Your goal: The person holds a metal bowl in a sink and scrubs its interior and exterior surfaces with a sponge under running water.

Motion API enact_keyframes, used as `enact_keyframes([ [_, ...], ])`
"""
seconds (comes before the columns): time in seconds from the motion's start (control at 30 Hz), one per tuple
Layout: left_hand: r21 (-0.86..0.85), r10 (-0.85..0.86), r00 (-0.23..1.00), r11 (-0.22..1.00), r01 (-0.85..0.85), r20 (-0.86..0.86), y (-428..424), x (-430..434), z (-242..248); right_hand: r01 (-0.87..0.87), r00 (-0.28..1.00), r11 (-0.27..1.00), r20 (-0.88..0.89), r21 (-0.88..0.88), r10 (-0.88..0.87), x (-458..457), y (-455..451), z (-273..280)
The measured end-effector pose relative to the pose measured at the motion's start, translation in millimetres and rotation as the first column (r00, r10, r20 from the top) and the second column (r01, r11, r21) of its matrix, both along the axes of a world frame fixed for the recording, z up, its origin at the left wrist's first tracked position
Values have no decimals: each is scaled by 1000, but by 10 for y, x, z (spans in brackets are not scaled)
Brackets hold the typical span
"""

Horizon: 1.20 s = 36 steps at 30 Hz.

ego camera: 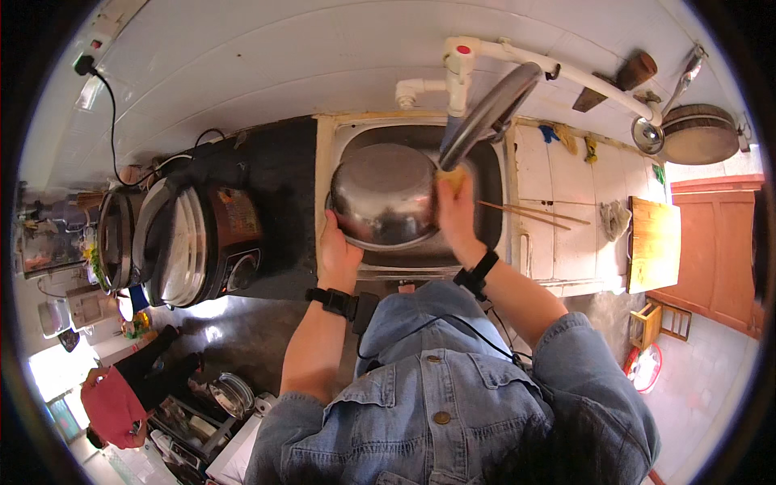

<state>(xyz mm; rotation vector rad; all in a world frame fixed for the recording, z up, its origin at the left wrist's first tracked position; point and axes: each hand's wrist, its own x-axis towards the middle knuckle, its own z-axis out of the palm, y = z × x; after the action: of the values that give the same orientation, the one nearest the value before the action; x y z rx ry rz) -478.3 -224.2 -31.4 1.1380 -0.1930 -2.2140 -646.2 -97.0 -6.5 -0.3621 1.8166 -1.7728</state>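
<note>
A metal basin (385, 191) lies upside down over the sink (490, 242), its base facing up. At its lower left rim, my left hand (339, 245) grips the edge, thumb on the outside and the other fingers partly hidden. My right hand (458, 212) holds a yellow sponge (454, 177) at the basin's right side, close under the end of a grey hose or spout (491, 115). Whether water flows from it is hard to tell. Two thin wooden chopsticks (545, 218) stick out over the sink's right edge onto the tiled counter.
An electric pressure cooker (200, 242) stands on the black counter to the left. White pipes (461, 66) run along the wall above the sink. At right are a crumpled cloth (615, 220) and a wooden board (655, 244). Another person (115, 406) is far off at lower left.
</note>
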Motion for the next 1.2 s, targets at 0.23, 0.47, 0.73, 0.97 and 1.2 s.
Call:
enact_keyframes([
  [0.23, -373, -212, 897, 854, 363, 389, 369, -556, 584, -276, 929, 903, -151, 330, 339, -438, -193, 68],
  [0.47, -338, -146, 952, 911, 236, 270, 261, -564, 255, -203, 955, 970, -191, 132, 225, -6, 96, 145],
  [0.73, -352, -265, 945, 880, 318, 193, 479, -653, 553, -20, 967, 994, -249, 104, 46, -722, -64, -194],
  [0.97, -567, -315, 780, 549, 614, 541, 374, -651, 203, -190, 814, 981, -562, -26, 143, -127, 24, 63],
  [1.2, -524, -521, 680, 436, 731, 515, 297, -456, 442, -215, 932, 971, 274, -108, 237, -1053, -44, -496],
])
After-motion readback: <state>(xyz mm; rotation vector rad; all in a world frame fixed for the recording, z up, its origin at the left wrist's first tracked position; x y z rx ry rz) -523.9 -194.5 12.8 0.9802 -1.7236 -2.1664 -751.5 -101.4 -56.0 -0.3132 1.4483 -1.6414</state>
